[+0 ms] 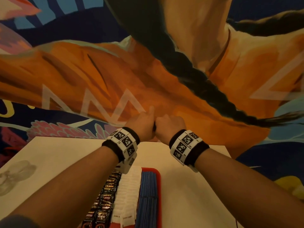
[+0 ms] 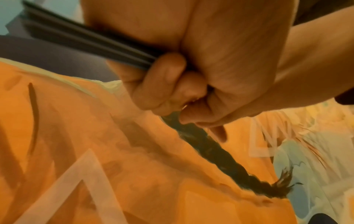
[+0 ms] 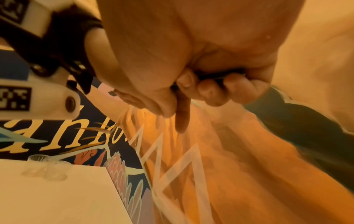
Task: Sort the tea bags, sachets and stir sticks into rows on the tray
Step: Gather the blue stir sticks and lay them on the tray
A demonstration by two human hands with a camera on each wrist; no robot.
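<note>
Both hands are raised together past the table's far edge, in front of a painted wall. My left hand point(image 1: 144, 122) and right hand point(image 1: 169, 124) touch, and a dark sliver shows between them. In the left wrist view, curled fingers of the left hand point(image 2: 162, 84) grip a bundle of dark stir sticks point(image 2: 86, 40) that juts up to the left. In the right wrist view, the right hand point(image 3: 210, 87) curls around the same dark bundle point(image 3: 220, 75). Below my forearms lies the red tray point(image 1: 158, 171), holding rows of dark sachets point(image 1: 107, 195), white sachets point(image 1: 128, 191) and blue packets point(image 1: 148, 195).
The tray sits on a white table point(image 1: 57, 162) whose far edge meets the orange and blue mural wall point(image 1: 82, 71). Clear plastic cups point(image 1: 14, 175) stand at the table's left side, and the right wrist view also shows the cups point(image 3: 44, 171).
</note>
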